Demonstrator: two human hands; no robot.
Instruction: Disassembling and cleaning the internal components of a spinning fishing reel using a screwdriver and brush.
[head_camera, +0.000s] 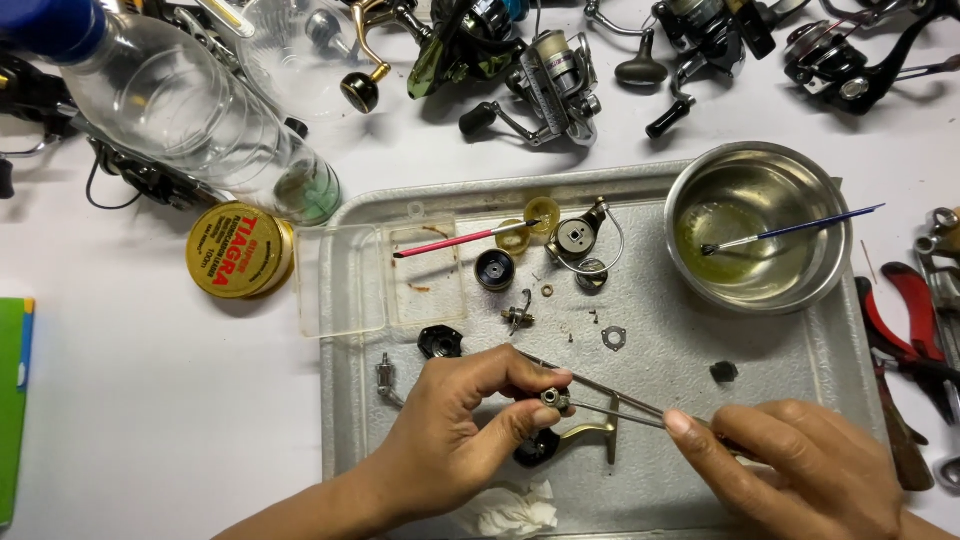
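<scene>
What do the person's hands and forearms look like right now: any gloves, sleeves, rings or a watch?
Both are bare. The left hand and right hand wear no gloves, and no rings show on the fingers in view. The forearms are uncovered as far as the picture's bottom edge, with no sleeve, watch or bracelet. Fingernails are short and unpainted.

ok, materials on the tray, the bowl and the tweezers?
Tray: looks like dull grey metal, matte and scuffed, with a rolled rim. Bowl: polished metal, probably steel, with mirror-like reflections on its wall. Tweezers in the right hand: thin bright metal arms with a glint; the exact alloy is unclear.
</scene>
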